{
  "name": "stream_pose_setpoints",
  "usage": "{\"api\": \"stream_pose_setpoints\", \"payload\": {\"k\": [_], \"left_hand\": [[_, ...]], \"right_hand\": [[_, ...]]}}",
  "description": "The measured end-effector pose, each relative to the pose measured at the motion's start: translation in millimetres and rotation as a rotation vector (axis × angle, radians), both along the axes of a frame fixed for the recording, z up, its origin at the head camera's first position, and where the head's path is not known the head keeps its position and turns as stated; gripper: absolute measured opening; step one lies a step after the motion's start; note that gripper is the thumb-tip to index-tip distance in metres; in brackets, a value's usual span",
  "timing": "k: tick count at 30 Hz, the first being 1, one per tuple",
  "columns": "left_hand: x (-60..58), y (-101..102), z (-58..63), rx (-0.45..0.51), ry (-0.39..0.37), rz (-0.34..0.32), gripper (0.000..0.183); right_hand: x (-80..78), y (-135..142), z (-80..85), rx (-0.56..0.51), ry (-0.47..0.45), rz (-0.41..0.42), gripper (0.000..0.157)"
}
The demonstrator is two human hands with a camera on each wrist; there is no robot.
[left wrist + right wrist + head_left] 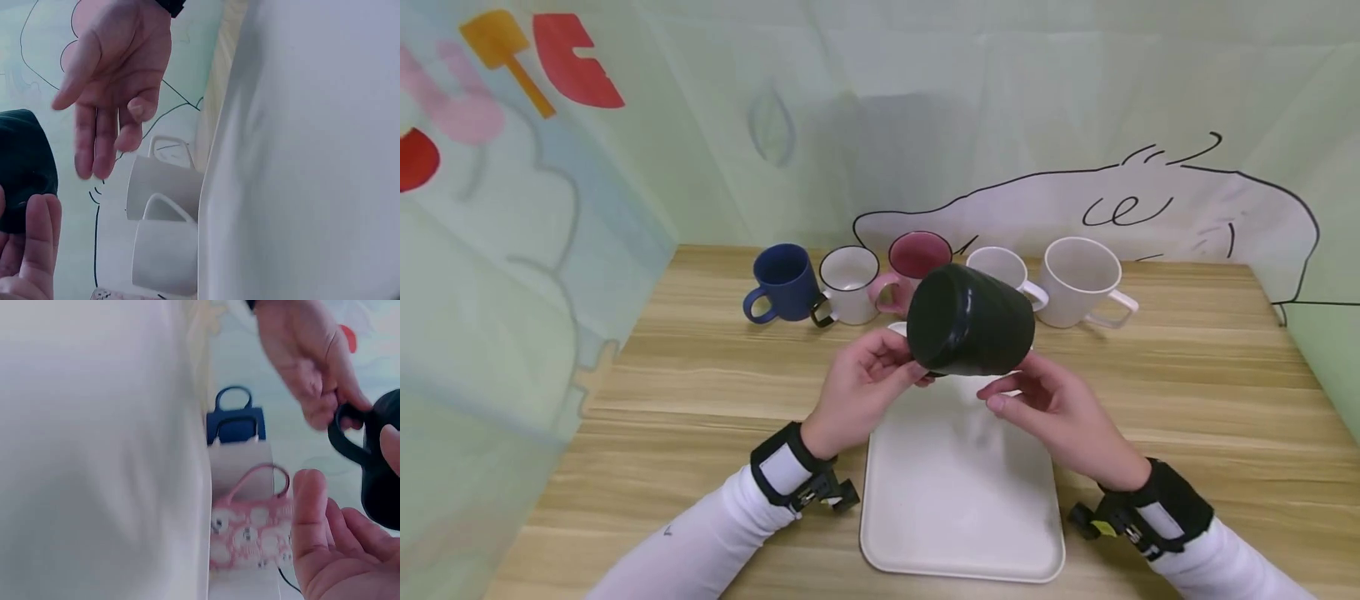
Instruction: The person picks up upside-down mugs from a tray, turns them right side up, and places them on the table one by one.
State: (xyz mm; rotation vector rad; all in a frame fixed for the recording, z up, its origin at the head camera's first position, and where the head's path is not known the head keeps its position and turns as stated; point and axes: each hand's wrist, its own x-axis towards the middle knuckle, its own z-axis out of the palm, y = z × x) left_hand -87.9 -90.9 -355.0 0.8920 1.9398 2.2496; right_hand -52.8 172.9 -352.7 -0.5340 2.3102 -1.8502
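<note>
A dark green mug is held tilted on its side in the air, above the far end of a white tray. My left hand grips its handle, and the right wrist view shows the fingers at the dark handle loop. Just right of the mug, my right hand has its fingers loosely extended. The left wrist view shows that right hand palm out with nothing in it, apart from the mug. The mug's inside is hidden.
Along the back of the wooden table stand a blue mug, a white mug with black rim, a pink mug partly covered by the dark one, a white mug and a larger white mug. A printed cloth hangs behind.
</note>
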Motion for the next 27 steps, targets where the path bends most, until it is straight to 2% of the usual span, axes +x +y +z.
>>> {"api": "stream_pose_setpoints", "payload": {"k": [6,13,20,27], "left_hand": [[0.9,14.4,-2.0,0.048,-0.008,-0.017,0.017],[3.8,24.4,-0.6,0.032,-0.039,0.01,0.018],[2.9,30.2,-3.4,0.049,-0.036,-0.006,0.017],[4.5,33.9,-5.1,0.075,-0.057,-0.021,0.018]], "right_hand": [[-4.0,-13.8,2.6,-0.128,-0.095,0.029,0.038],[-5.6,-25.3,2.1,-0.283,-0.126,0.03,0.03],[-4.6,-27.9,-1.4,-0.429,-0.18,-0.032,0.02],[-4.4,-28.4,-3.9,-0.507,-0.135,-0.042,0.019]]}}
